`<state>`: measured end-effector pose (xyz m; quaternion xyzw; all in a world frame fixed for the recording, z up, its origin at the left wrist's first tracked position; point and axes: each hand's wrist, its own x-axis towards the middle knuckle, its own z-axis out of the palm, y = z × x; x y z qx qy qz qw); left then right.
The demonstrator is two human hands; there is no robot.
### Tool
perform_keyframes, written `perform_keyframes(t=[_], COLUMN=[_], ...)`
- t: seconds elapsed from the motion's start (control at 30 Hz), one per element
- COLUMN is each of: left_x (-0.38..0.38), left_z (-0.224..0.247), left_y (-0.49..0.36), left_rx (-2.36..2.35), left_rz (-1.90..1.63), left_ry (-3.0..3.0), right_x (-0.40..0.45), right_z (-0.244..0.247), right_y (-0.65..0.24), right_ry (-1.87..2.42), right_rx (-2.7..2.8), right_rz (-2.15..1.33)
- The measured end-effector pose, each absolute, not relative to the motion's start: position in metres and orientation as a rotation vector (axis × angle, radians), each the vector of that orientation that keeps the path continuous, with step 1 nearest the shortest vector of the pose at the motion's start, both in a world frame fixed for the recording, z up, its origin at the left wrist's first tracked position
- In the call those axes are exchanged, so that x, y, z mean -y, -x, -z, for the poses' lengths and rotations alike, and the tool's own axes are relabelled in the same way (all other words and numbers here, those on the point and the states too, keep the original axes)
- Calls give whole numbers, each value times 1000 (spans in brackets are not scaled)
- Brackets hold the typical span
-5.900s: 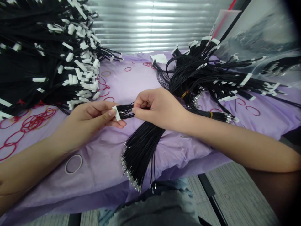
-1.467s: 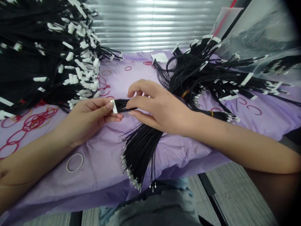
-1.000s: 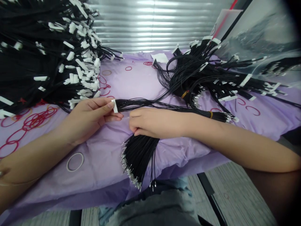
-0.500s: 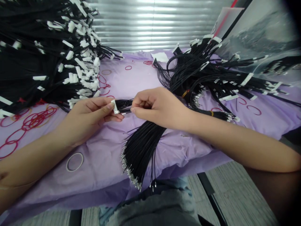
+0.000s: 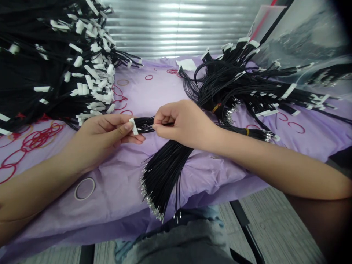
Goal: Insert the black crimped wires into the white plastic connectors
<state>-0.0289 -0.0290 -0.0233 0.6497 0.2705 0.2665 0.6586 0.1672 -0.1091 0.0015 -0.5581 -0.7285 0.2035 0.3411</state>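
Between thumb and fingers, my left hand [image 5: 112,134] pinches a small white connector [image 5: 134,126] with several black wires [image 5: 145,125] running out of it to the right. My right hand [image 5: 183,123] is closed in a pinch on those wires, a short way from the connector; its fingertips hide the exact grip. Below my right hand, a thick bundle of loose black wires [image 5: 166,172] fans down over the table edge, its ends tipped with small silver metal terminals [image 5: 150,200].
A large heap of black cables with white connectors [image 5: 95,73] fills the left. More cable bundles [image 5: 220,84] lie at right, near a clear plastic bag [image 5: 310,47]. Red rubber bands [image 5: 41,139] and a pale ring [image 5: 85,189] rest on the purple cloth [image 5: 110,205].
Both hands keep nearly the same pose on the connector and its wires. More dark wire shows between the hands, and the whole view has shifted slightly.
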Motion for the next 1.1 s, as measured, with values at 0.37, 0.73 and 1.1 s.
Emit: perform_keyframes(t=[0.37,0.73,1.1], left_x=[29,28,29], left_z=[24,24,26], left_y=[29,30,31], left_rx=[-591,-616,-615], left_rz=[-608,-603,-579], left_ry=[-1479,-1478,-1501], right_x=[110,110,110], right_z=[-3,-2,-2], right_y=[-167,-167,-168], right_ry=[1470,1402,1401], right_rx=[1906,1901,1956], right_rz=[-500,-514,-458])
